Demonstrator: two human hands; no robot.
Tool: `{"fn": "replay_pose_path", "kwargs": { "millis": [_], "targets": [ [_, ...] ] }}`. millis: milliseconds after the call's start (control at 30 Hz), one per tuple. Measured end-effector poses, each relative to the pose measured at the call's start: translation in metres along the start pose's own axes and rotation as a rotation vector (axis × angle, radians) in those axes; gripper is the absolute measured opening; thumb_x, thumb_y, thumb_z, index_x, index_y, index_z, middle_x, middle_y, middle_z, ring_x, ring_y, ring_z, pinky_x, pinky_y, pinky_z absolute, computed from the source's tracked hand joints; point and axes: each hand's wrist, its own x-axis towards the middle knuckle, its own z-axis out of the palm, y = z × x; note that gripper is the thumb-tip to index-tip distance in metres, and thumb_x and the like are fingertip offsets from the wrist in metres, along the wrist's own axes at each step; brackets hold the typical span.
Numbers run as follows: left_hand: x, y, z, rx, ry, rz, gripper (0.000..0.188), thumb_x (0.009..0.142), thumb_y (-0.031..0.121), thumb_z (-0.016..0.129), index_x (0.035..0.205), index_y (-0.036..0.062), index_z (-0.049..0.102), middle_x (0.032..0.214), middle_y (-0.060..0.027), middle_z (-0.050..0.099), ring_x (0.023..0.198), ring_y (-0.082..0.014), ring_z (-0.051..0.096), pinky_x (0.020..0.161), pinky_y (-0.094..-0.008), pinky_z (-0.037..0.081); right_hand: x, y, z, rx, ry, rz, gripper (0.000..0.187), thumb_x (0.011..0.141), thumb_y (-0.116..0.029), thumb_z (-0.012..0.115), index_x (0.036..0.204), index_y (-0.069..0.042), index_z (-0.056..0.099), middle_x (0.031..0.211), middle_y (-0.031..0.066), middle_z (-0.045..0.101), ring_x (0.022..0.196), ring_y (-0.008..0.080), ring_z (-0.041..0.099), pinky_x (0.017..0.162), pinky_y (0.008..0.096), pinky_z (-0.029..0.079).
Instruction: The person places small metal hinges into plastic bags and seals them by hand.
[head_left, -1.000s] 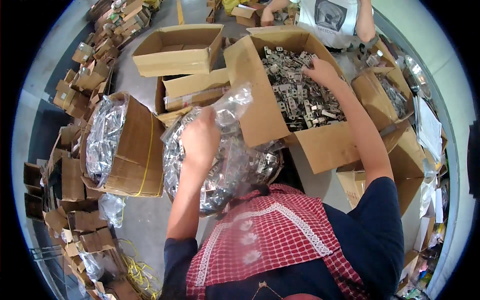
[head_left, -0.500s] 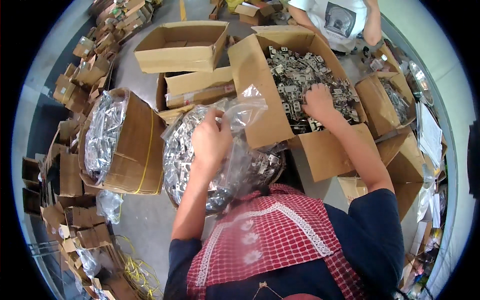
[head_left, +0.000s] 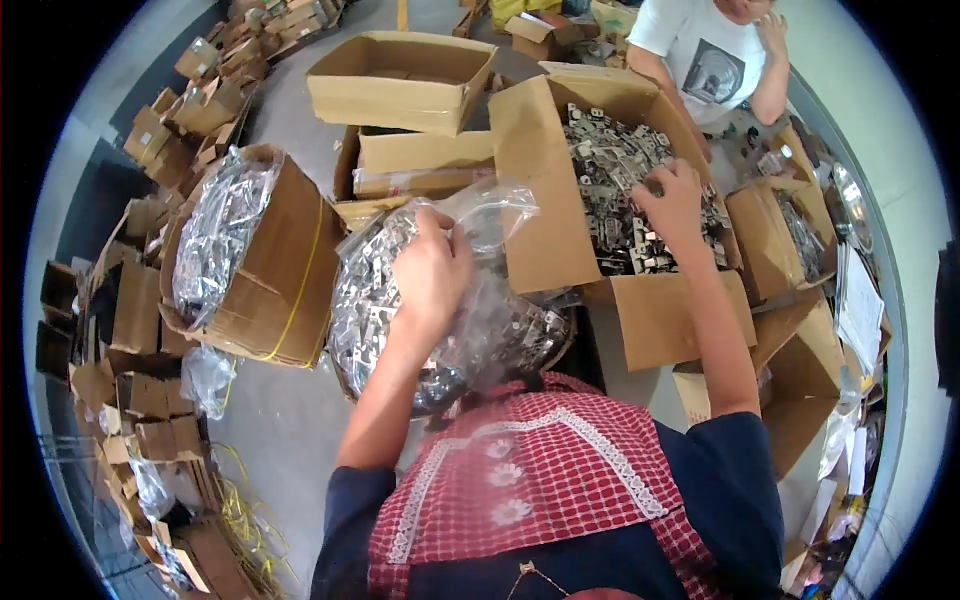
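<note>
My left hand (head_left: 432,270) rests with curled fingers at the rim of a clear plastic bag (head_left: 500,215), seemingly gripping its film. Small shiny metal parts, hinge-like in shape, fill the bag (head_left: 372,310). To the right, my right hand (head_left: 675,205) is over a large open cardboard box (head_left: 545,240) heaped with loose metal parts (head_left: 612,165) of a similar kind. Its fingers and thumb are bent together above the heap; whatever lies between them is too small to make out.
A tilted carton (head_left: 290,265) with bagged metal parts stands at left. Behind lie an open carton (head_left: 390,100) and a second box (head_left: 425,155). On the right is a smaller box (head_left: 775,240) of parts. Across from me another person (head_left: 705,60) sits by the large box.
My right hand has lifted a little from the heap, its fingers bent. My left hand stays at the bag. The whole view has shifted slightly.
</note>
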Motion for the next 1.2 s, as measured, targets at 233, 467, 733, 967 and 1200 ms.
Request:
{"fn": "replay_pose_path", "kwargs": {
  "millis": [233,467,733,967,1200],
  "targets": [
    [-0.001,0.012,0.006,0.032,-0.088,-0.012,0.019,0.088,0.018,0.067,0.096,0.0053,0.056,0.064,-0.0170,0.065,0.059,-0.0375,0.066,0.054,-0.0477,0.052,0.003,-0.101,-0.068,0.630,-0.413,-0.005,0.032,0.073,-0.027,0.074,0.079,0.003,0.064,0.087,0.0123,0.054,0.083,0.0286,0.057,0.073,0.0364,0.047],
    [-0.002,0.040,-0.005,-0.116,-0.172,-0.030,0.018,0.085,0.017,0.069,0.092,0.0045,0.058,0.067,-0.0175,0.066,0.062,-0.0374,0.067,0.056,-0.0468,0.052,0.005,-0.120,-0.064,0.444,-0.425,-0.095,0.029,0.074,-0.026,0.071,0.076,0.002,0.064,0.087,0.0132,0.056,0.080,0.0296,0.059,0.071,0.0374,0.048],
    [-0.001,0.036,-0.007,0.006,-0.214,-0.048,0.019,0.082,0.015,0.068,0.093,0.0020,0.060,0.071,-0.0191,0.068,0.068,-0.0394,0.067,0.064,-0.0473,0.054,0.018,-0.127,-0.087,0.573,-0.267,-0.093,0.026,0.074,-0.021,0.076,0.081,0.002,0.068,0.085,0.0123,0.059,0.076,0.0280,0.061,0.068,0.0368,0.050],
    [0.010,0.051,-0.019,-0.195,-0.245,-0.012,0.016,0.081,0.015,0.066,0.089,0.0016,0.065,0.073,-0.0187,0.069,0.071,-0.0390,0.068,0.066,-0.0457,0.054,0.017,-0.156,-0.072,0.030,-0.198,-0.404,0.028,0.070,-0.023,0.077,0.082,0.001,0.071,0.092,0.0142,0.060,0.096,0.0310,0.061,0.082,0.0429,0.052],
    [0.025,0.031,-0.008,-0.260,-0.331,0.003,0.019,0.084,0.015,0.064,0.093,-0.0010,0.068,0.063,-0.0125,0.067,0.060,-0.0227,0.068,0.058,-0.0348,0.052,0.025,-0.164,-0.023,0.089,-0.782,-0.466,0.021,0.079,-0.017,0.067,0.087,0.000,0.075,0.107,0.0180,0.064,0.101,0.0359,0.062,0.086,0.0437,0.053]
  ]
}}
